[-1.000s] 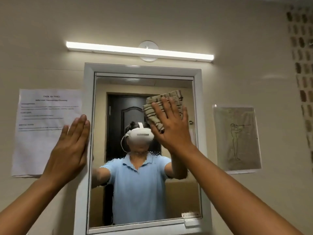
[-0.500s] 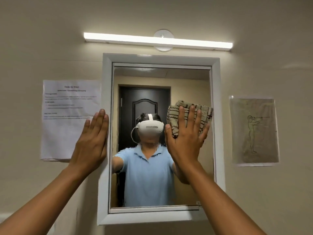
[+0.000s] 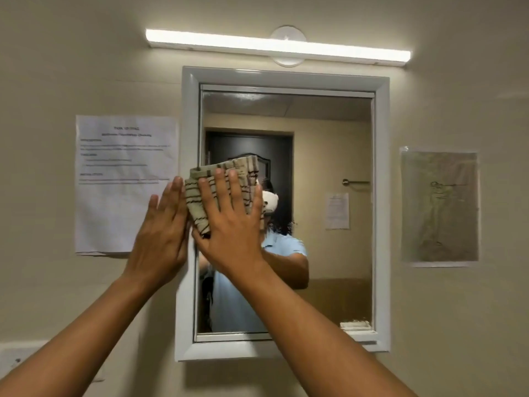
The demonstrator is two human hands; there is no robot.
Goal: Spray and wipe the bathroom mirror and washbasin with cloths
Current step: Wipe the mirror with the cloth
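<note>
Head view: my right hand [image 3: 229, 224], fingers spread flat, presses the striped cloth [image 3: 220, 190] against the mirror [image 3: 329, 253] at nine o'clock. My left hand [image 3: 163, 236], flat and empty, braces the frame [image 3: 186, 296]. I'd overlap strokes with even pressure.

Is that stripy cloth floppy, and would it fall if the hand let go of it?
Probably floppy: the striped cloth is bunched in soft folds under the right hand. It looks light for its size. It is only pressed flat against the mirror by the open palm, so it would likely drop if the hand lifted off. The left hand rests on the frame, not on the cloth.
</note>
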